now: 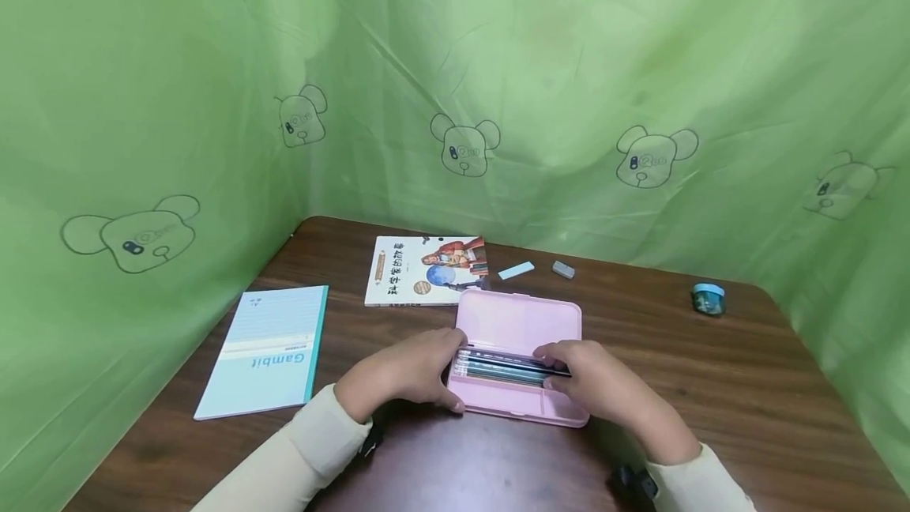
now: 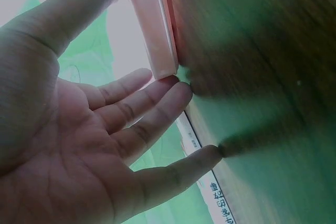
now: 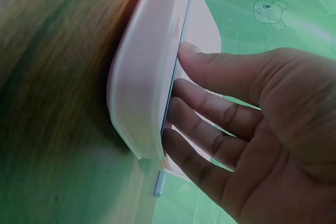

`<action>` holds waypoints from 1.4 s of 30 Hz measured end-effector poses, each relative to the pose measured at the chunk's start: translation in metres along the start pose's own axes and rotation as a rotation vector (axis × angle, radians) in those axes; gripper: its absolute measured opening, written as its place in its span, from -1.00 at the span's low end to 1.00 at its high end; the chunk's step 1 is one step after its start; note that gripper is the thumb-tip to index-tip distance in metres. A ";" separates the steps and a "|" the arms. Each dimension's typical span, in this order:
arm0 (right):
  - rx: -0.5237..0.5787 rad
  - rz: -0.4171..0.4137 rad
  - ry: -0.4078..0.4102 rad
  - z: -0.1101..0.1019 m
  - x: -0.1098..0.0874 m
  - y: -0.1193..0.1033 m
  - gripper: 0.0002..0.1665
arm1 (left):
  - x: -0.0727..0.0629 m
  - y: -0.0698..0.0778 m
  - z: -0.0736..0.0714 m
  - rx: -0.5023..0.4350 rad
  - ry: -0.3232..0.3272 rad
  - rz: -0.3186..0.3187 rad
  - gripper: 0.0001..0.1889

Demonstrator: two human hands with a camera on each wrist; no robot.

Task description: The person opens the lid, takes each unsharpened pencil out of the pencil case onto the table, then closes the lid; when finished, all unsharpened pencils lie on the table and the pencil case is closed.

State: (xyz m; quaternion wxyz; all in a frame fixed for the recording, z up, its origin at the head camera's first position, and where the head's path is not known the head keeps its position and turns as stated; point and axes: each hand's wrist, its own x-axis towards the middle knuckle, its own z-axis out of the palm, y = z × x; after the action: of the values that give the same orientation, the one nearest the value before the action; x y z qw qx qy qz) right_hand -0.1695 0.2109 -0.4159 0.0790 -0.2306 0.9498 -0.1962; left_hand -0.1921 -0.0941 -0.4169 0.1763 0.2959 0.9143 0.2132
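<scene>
A pink pencil case [image 1: 498, 397] lies with its lid [image 1: 519, 321] raised at the back. Several pencils [image 1: 498, 367], dark and teal with pale ends at the left, lie side by side in its long compartment. At the case's left end is my left hand [image 1: 415, 366]; its fairly straight fingers and its thumb touch the outside, as the left wrist view [image 2: 105, 129] also shows. My right hand [image 1: 593, 382] reaches over the case's right end, thumb and bent fingers holding the pencils' right ends. Its fingertips hide those ends. In the right wrist view they meet a dark pencil [image 3: 170, 98] along the rim.
A picture book [image 1: 405, 271] lies behind the case, partly overlapped by the lid. Nearby are a light blue strip [image 1: 516, 270] and a grey eraser [image 1: 563, 269]. A notebook [image 1: 263, 350] lies left, a small blue-lidded jar [image 1: 708, 299] far right. Green curtains [image 1: 540, 85] surround the brown table.
</scene>
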 end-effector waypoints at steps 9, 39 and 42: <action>-0.039 -0.013 -0.017 0.003 -0.001 -0.001 -0.59 | 0.000 0.000 0.003 -0.023 -0.007 0.006 -0.16; -0.066 -0.080 -0.003 0.004 0.005 0.004 -0.65 | 0.000 0.001 -0.002 -0.049 -0.004 -0.018 -0.20; -0.080 -0.087 0.005 0.004 0.005 0.004 -0.66 | -0.001 0.002 -0.003 -0.049 -0.007 -0.021 -0.19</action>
State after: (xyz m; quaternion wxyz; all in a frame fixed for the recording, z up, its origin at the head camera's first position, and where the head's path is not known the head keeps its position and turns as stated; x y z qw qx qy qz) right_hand -0.1740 0.2104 -0.4217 0.0585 -0.2739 0.9462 -0.1619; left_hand -0.1914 -0.0938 -0.4135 0.1887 0.2826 0.9113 0.2326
